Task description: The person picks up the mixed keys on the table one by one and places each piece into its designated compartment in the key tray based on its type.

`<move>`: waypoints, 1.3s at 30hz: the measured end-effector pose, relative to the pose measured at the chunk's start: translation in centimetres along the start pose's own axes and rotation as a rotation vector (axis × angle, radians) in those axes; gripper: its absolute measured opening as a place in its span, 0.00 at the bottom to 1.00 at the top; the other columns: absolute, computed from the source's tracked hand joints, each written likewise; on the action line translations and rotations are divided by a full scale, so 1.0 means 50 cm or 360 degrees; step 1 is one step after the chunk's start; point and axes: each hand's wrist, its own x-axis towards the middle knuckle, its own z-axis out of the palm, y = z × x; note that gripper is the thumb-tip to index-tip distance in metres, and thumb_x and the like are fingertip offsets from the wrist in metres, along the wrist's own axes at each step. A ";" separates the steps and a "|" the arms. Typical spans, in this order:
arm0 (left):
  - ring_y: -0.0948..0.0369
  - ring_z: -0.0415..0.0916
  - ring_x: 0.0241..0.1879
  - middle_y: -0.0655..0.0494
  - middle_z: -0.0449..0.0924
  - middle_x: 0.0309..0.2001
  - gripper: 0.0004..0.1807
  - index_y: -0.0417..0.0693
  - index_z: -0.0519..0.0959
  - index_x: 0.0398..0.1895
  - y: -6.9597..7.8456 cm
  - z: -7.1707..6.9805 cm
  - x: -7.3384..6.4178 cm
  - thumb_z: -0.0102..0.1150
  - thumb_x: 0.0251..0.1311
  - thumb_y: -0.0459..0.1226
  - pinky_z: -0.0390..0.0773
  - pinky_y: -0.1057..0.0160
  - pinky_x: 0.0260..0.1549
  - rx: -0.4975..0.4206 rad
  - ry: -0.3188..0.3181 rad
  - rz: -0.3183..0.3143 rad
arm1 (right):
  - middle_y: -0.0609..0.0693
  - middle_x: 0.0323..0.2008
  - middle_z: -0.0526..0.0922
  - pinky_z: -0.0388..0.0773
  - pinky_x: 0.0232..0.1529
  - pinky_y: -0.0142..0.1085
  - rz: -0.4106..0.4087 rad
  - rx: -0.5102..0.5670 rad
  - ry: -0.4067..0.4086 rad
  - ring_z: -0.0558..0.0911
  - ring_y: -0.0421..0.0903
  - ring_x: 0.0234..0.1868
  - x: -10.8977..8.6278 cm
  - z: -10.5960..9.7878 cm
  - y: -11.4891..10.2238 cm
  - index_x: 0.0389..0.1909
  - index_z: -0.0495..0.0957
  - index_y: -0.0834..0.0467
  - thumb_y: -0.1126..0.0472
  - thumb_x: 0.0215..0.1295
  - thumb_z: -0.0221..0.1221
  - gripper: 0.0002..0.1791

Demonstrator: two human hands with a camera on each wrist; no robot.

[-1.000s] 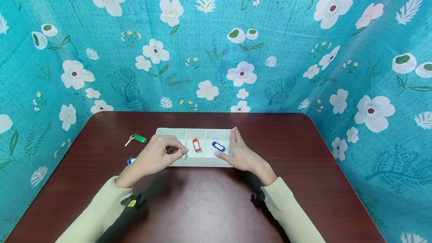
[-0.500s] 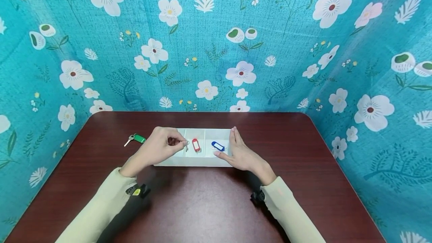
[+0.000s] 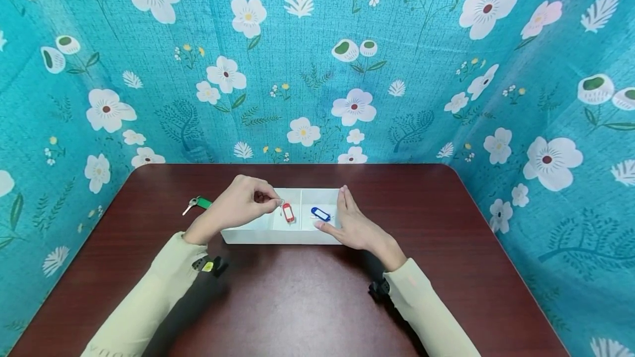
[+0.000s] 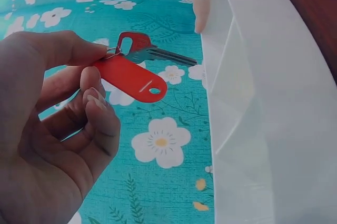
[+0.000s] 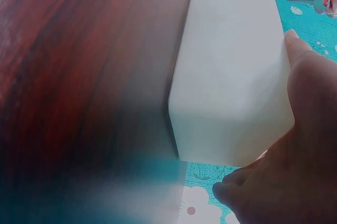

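My left hand point(image 3: 237, 203) pinches the ring of a key point(image 4: 158, 54) with a red key tag point(image 4: 131, 78), held above a white box point(image 3: 283, 237) with compartments. In the head view, another red key tag point(image 3: 289, 213) lies in the middle compartment, just below the left fingertips. A blue key tag point(image 3: 321, 214) lies in the right compartment. At the box's right end rests my right hand point(image 3: 364, 230), its fingers straight along the end and its thumb over the front rim. The left hand hides much of the left compartment.
A key with a green tag point(image 3: 203, 202) lies on the dark red wooden table point(image 3: 307, 302), left of the box, partly behind the left hand. A teal floral curtain point(image 3: 307, 70) hangs around the table's back and sides.
My left hand has moved up and right with the pinched key, from over the left compartment to the middle one. The blue tag left of the box is now hidden. The right hand stays put.
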 end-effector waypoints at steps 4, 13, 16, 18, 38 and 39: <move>0.64 0.69 0.21 0.63 0.89 0.31 0.06 0.55 0.92 0.34 0.003 0.000 0.012 0.68 0.64 0.36 0.70 0.67 0.21 -0.0004 -0.0036 -0.0011 | 0.61 0.85 0.24 0.55 0.84 0.51 0.0002 0.0005 -0.0002 0.34 0.56 0.88 0.002 0.000 -0.001 0.83 0.28 0.67 0.23 0.71 0.50 0.67; 0.65 0.63 0.18 0.64 0.77 0.19 0.06 0.54 0.91 0.31 -0.010 0.007 0.046 0.68 0.66 0.38 0.63 0.67 0.20 -0.0001 -0.0088 -0.0042 | 0.61 0.85 0.24 0.54 0.85 0.52 0.0009 0.0027 -0.0019 0.33 0.56 0.88 0.003 0.001 0.002 0.83 0.28 0.67 0.23 0.70 0.50 0.67; 0.64 0.62 0.17 0.64 0.74 0.17 0.07 0.55 0.90 0.30 -0.015 0.012 0.059 0.67 0.67 0.38 0.62 0.67 0.20 -0.0007 -0.0107 -0.0068 | 0.60 0.85 0.24 0.53 0.85 0.52 0.0013 0.0037 -0.0024 0.32 0.55 0.88 0.003 0.000 0.002 0.83 0.28 0.67 0.22 0.70 0.50 0.67; 0.64 0.61 0.16 0.63 0.74 0.17 0.08 0.55 0.90 0.30 -0.018 0.015 0.067 0.66 0.67 0.39 0.62 0.66 0.20 -0.0016 -0.0122 -0.0088 | 0.60 0.85 0.23 0.53 0.85 0.52 0.0012 0.0039 -0.0027 0.32 0.55 0.88 0.002 -0.001 0.003 0.83 0.27 0.66 0.22 0.70 0.50 0.67; 0.62 0.62 0.15 0.58 0.83 0.20 0.10 0.48 0.92 0.37 -0.034 0.022 0.102 0.61 0.70 0.38 0.66 0.65 0.21 -0.0001 -0.0259 -0.0136 | 0.61 0.85 0.23 0.57 0.84 0.52 0.0021 0.0037 -0.0040 0.36 0.56 0.88 -0.004 -0.003 -0.001 0.83 0.27 0.66 0.23 0.70 0.50 0.67; 0.62 0.62 0.16 0.57 0.83 0.21 0.10 0.47 0.92 0.38 -0.035 0.021 0.104 0.61 0.70 0.38 0.66 0.65 0.22 0.0016 -0.0273 -0.0133 | 0.61 0.85 0.23 0.57 0.84 0.52 0.0018 0.0042 -0.0040 0.37 0.56 0.88 -0.004 -0.003 -0.001 0.83 0.27 0.66 0.23 0.70 0.50 0.67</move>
